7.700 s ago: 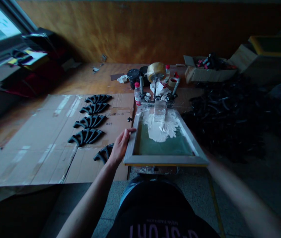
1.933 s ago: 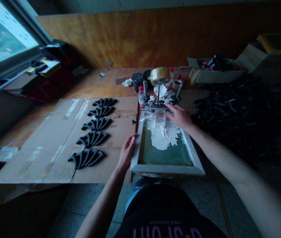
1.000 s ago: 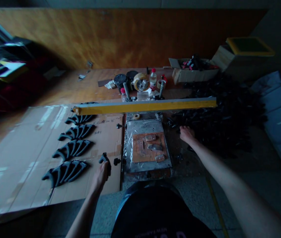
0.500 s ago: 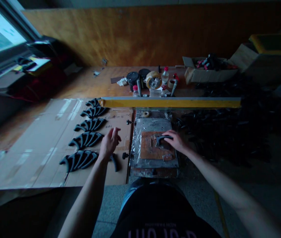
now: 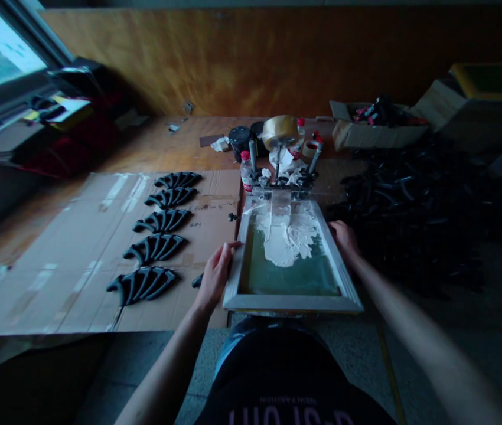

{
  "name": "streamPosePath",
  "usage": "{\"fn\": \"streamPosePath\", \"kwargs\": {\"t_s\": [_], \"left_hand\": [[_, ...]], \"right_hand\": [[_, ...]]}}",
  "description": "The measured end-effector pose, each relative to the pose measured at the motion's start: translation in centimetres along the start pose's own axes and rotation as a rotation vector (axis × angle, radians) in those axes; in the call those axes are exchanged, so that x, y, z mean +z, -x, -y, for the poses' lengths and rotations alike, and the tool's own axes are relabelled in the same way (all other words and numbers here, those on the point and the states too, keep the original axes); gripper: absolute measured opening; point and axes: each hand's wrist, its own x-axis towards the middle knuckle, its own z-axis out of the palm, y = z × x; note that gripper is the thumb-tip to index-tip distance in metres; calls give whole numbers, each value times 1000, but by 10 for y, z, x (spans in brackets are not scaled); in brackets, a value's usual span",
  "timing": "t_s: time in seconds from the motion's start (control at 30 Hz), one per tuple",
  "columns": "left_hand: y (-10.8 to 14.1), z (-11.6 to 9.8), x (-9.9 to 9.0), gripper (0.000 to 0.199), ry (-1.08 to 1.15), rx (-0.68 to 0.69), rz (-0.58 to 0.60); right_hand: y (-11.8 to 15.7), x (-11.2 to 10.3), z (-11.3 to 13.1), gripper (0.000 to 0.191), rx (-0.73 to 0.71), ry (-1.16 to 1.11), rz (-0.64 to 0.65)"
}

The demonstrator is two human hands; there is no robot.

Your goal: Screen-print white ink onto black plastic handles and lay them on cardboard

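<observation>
A metal screen frame (image 5: 293, 303) lies lowered over the work plate, with white paste (image 5: 284, 239) spread over the upper part of its green mesh. At the frame's left edge, my left hand (image 5: 218, 271) grips the rim. My right hand (image 5: 345, 239) is closed on the right edge, its fingers partly hidden by the rim. Behind the frame stands a clamp (image 5: 282, 183) that holds it. One curved black part (image 5: 197, 280) lies beside my left hand, mostly hidden. The plate under the frame is covered from view.
Rows of curved black parts (image 5: 156, 248) lie on the cardboard (image 5: 74, 254) at left. A heap of black parts (image 5: 423, 206) covers the right side. Bottles, dark jars (image 5: 239, 139) and tape rolls stand behind the clamp. An open box (image 5: 366, 137) sits at back right.
The frame has swung down from its raised position over the plate. My right hand has left the curved part there and moved right to the frame; my left hand has moved right onto its edge.
</observation>
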Motion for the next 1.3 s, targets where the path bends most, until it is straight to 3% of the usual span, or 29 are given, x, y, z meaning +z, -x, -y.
{"fn": "streamPosePath", "kwargs": {"t_s": [0.07,0.13,0.2,0.3,0.37,0.53,0.6,0.67,0.77,0.87,0.93,1.0,1.13,1.23,1.3], "left_hand": [[2,34,4,60,-36,-78,16],[-2,61,10,66,-78,-127,16],[-8,79,14,68,-138,-143,8],[-14,92,14,65,-203,-129,18],[-16,96,13,63,-214,-122,25],[-17,105,12,62,-199,-133,13],[-17,106,12,61,-178,-133,3],[-17,104,12,63,-131,-140,20],[-16,101,12,69,-56,-176,54],[-15,96,13,71,-56,-199,38],[-14,89,12,72,-61,-210,26],[-10,75,10,75,-35,-218,36],[0,26,1,69,28,-173,63],[-2,-19,-1,59,32,-51,-20],[-12,-47,2,59,105,95,-88]], "right_hand": [[-24,-9,8,32,30,9,-86],[-45,-7,33,46,-48,22,-120],[-58,4,63,52,-158,41,-37],[-52,21,92,19,-230,75,188],[-34,24,94,10,-295,75,287],[-1,3,80,25,-609,-42,459],[-2,-1,79,20,-597,-57,477],[-1,3,81,17,-523,-48,389],[13,14,82,25,-512,-28,261],[24,17,82,25,-570,-60,318],[13,13,86,20,-508,-90,331],[-12,6,94,29,-392,-106,276],[-77,-21,87,62,-191,-68,73],[-97,-46,47,47,-10,-5,-164],[-88,-52,18,29,78,51,-247]]}}
